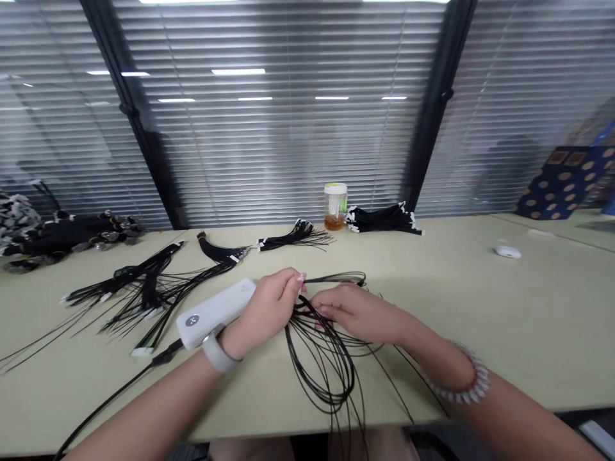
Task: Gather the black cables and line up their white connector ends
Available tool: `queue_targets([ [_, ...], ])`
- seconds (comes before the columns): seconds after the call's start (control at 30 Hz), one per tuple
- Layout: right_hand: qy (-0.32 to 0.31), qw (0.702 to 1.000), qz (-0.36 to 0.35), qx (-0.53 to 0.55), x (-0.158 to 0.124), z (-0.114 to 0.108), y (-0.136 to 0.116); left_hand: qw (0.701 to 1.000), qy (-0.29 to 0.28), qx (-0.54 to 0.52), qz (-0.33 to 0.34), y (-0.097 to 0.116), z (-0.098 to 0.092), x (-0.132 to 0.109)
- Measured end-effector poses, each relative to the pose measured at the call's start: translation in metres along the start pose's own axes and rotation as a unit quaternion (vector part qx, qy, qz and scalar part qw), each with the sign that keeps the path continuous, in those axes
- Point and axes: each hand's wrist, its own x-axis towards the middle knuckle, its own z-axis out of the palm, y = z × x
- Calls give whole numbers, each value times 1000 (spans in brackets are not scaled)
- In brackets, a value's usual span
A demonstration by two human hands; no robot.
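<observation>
A loose bundle of thin black wires (327,358) hangs in a loop across the pale green table (432,282) and droops over its front edge. My left hand (269,310) pinches the top of the bundle between thumb and fingers. My right hand (353,312) grips the wires just beside it, the fingertips of both hands nearly touching. A white power bank (214,312) with a black cable lies under my left wrist, which wears a white band (218,353). A coiled bracelet (468,384) circles my right wrist. The wires' ends are hidden below the table edge.
Several bundles of black wires with white tips (144,294) lie to the left, with more at the back (298,235). A dark heap of wired parts (67,240) sits far left. A jar with amber liquid (335,208) and a white mouse (508,251) stand further off.
</observation>
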Motion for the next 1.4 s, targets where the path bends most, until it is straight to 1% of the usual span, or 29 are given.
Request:
queue_targets([
  [0.07,19,1000,-14,-7,0,-4,0,997,17,-69,-26,-1,2,1],
  [0.13,42,998,-21,-42,0,-6,1,990,26,-128,-50,-3,4,2],
  [0.27,73,992,-32,-99,-1,-7,3,977,33,-195,-76,-6,9,0],
  [0.37,95,986,-51,-124,-1,-7,2,977,46,-197,-71,-5,9,-3],
  [0.43,113,983,-46,-137,-2,-8,1,978,67,-185,-70,-2,8,-4],
  [0.53,154,980,-2,-130,-5,-8,-2,979,107,-158,-74,2,6,-4],
  [0.6,169,982,35,-81,-7,-8,-4,979,129,-137,-75,2,6,-4],
  [0.7,144,989,37,-14,-8,-8,-9,980,142,-120,-67,0,7,-4],
  [0.83,111,992,9,-63,-5,-6,-11,984,130,-114,-48,-3,10,-5],
  [1.0,112,988,27,-103,-4,-1,-7,983,122,-130,-46,-4,12,-6],
  [1.13,88,991,-7,-97,-3,0,-2,981,122,-138,-59,-7,13,-7],
  [1.27,99,993,-21,-69,-1,1,1,980,129,-139,-55,-7,12,-8],
  [1.4,121,992,-11,-44,-1,0,1,981,142,-128,-42,-3,11,-8],
])
